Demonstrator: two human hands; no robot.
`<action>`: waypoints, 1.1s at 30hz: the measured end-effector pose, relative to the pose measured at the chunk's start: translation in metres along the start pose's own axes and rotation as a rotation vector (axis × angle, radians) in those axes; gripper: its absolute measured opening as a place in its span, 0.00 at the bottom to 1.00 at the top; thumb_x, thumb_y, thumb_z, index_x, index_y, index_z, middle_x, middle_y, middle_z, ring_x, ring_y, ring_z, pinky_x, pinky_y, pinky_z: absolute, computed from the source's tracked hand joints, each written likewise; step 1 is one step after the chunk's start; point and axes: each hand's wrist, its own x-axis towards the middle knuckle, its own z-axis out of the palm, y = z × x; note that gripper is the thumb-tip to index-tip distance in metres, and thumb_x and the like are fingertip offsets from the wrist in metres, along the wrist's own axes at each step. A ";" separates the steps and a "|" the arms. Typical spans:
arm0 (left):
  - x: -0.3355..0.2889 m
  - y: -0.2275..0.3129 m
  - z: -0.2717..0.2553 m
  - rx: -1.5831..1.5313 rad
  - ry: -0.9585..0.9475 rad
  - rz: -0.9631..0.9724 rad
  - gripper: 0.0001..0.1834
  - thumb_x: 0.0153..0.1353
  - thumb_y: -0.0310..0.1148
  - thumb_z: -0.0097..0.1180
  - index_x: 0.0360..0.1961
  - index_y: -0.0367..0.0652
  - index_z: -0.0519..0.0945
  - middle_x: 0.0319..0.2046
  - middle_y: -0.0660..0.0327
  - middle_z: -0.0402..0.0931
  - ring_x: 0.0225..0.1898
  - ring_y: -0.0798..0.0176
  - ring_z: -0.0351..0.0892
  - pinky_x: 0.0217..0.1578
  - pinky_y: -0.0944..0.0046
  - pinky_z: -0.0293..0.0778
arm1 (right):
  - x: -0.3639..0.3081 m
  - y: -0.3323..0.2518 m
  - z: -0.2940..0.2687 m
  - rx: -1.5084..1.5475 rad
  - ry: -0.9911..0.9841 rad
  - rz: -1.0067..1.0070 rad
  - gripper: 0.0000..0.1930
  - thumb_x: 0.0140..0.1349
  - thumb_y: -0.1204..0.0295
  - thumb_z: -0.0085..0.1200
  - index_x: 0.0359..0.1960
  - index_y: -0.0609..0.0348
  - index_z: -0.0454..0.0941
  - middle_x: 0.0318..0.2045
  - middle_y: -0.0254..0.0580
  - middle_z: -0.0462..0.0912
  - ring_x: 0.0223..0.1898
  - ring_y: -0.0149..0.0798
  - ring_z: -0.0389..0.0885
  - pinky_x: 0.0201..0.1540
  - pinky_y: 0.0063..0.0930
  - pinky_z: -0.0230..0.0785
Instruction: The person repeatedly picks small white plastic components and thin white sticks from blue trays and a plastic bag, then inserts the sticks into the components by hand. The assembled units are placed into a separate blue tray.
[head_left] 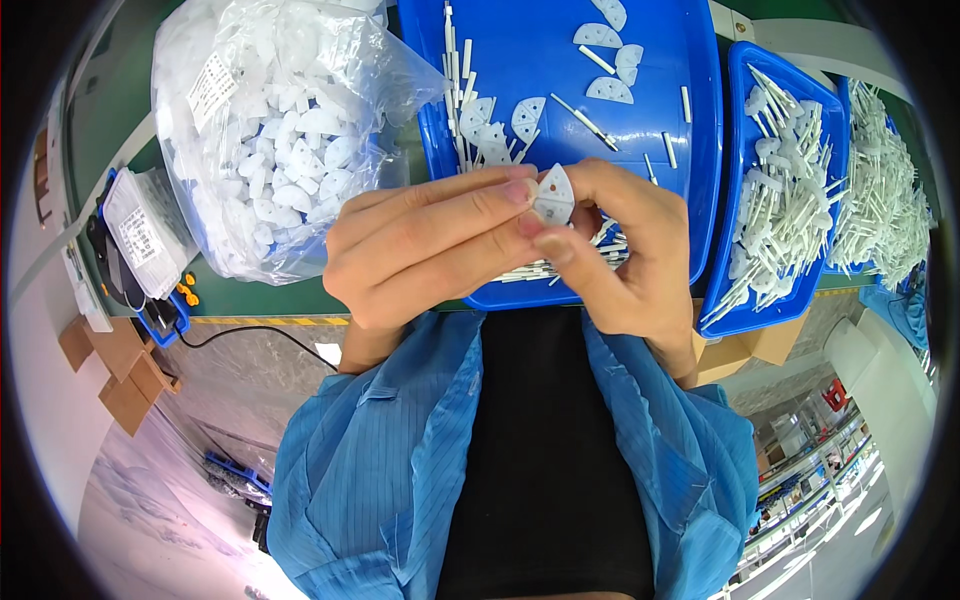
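Both my hands meet above the near edge of a large blue tray [640,125]. Between their fingertips is a small white plastic piece with holes [554,193]. My left hand [430,245] pinches it from the left, fingers pressed together. From the other side my right hand [640,245] grips the same piece between thumb and bent fingers. Several half-round white pieces [609,90] lie in the tray, along with thin white rods [582,120]. More rods are piled at the tray's left side and under my hands, partly hidden.
At left, a clear plastic bag [290,140] bulges with white half-round pieces. A smaller blue tray [722,250] at right holds rods and white parts, with another heap of rods [880,190] beyond. Cardboard boxes [765,345] stand below the table edge. A black cable [240,330] hangs at left.
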 end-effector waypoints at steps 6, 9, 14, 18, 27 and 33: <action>-0.002 0.006 0.012 0.012 0.085 -0.050 0.14 0.43 0.27 0.74 0.35 0.38 0.87 0.34 0.56 0.85 0.35 0.55 0.89 0.32 0.65 0.87 | 0.003 -0.004 -0.010 0.132 -0.029 0.248 0.07 0.66 0.75 0.57 0.32 0.65 0.83 0.19 0.39 0.79 0.17 0.24 0.72 0.20 0.21 0.59; -0.002 0.002 0.017 -0.036 0.117 -0.092 0.15 0.43 0.27 0.76 0.34 0.38 0.87 0.34 0.55 0.85 0.34 0.55 0.89 0.31 0.66 0.86 | 0.005 -0.013 -0.015 0.049 -0.032 0.373 0.07 0.67 0.74 0.56 0.33 0.65 0.83 0.22 0.42 0.81 0.20 0.29 0.77 0.22 0.22 0.64; -0.013 0.003 0.012 -0.509 0.325 -0.332 0.20 0.47 0.26 0.75 0.40 0.32 0.80 0.38 0.47 0.82 0.35 0.55 0.87 0.34 0.64 0.85 | -0.003 -0.001 -0.023 -0.354 -0.115 0.067 0.07 0.62 0.75 0.58 0.40 0.60 0.82 0.35 0.41 0.84 0.35 0.47 0.83 0.38 0.34 0.77; -0.003 0.013 0.011 -0.652 0.440 -0.683 0.26 0.56 0.43 0.70 0.46 0.37 0.73 0.36 0.52 0.76 0.32 0.51 0.86 0.27 0.60 0.86 | -0.019 0.016 -0.008 -0.578 -0.341 -0.141 0.11 0.52 0.77 0.58 0.38 0.60 0.80 0.39 0.40 0.77 0.42 0.43 0.78 0.44 0.34 0.73; -0.013 0.003 0.019 -0.617 0.353 -0.767 0.15 0.67 0.37 0.60 0.45 0.34 0.76 0.41 0.48 0.77 0.37 0.49 0.86 0.31 0.59 0.87 | -0.017 0.027 0.006 -0.644 -0.307 -0.157 0.08 0.53 0.78 0.59 0.34 0.61 0.75 0.32 0.42 0.77 0.37 0.42 0.78 0.42 0.35 0.72; -0.011 0.005 0.023 -0.706 0.407 -0.789 0.19 0.59 0.21 0.65 0.49 0.31 0.73 0.44 0.45 0.81 0.44 0.51 0.86 0.41 0.60 0.86 | -0.011 -0.001 -0.003 -0.108 0.133 0.187 0.11 0.65 0.80 0.57 0.44 0.64 0.69 0.30 0.47 0.83 0.27 0.49 0.85 0.31 0.34 0.76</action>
